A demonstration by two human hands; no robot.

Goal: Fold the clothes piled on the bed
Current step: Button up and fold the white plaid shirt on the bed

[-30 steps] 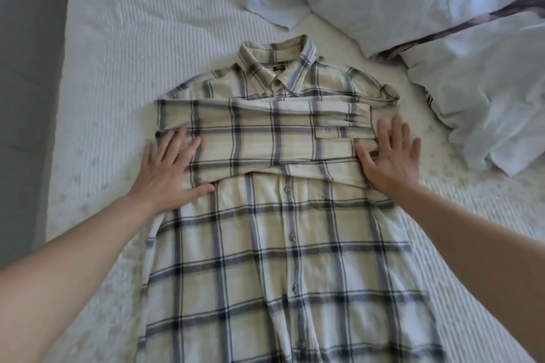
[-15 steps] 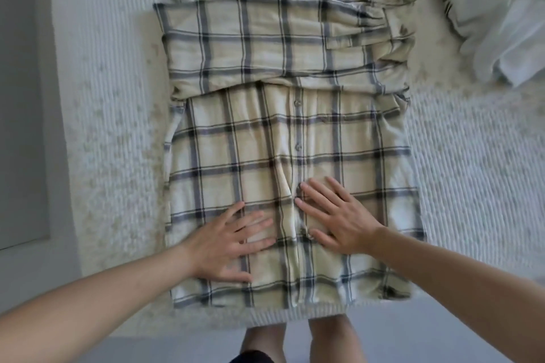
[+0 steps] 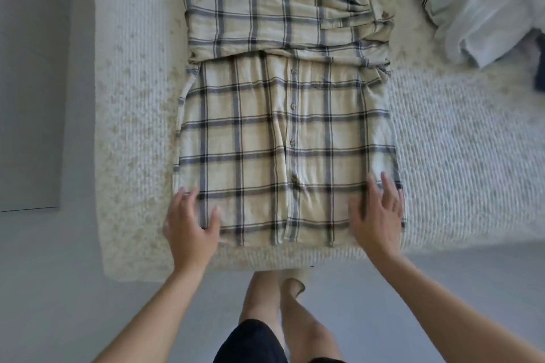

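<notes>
both hands have slid outward from the button line to the lower corners of the plaid shirt (image 3: 283, 138), which lies flat near the front edge of the bed (image 3: 460, 156), sleeves already folded across the chest. the left hand (image 3: 188, 221) and right hand (image 3: 376, 214) rest loosely spread at the hem, grasping nothing yet. the bottom-up fold looks still to come, and a heap of pale clothes (image 3: 477, 6) at the far right remains unfolded.

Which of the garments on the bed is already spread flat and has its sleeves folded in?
The plaid shirt, cream with dark checks, lying buttoned in front of the person. The pale garments at the far right are still crumpled in a pile.
</notes>
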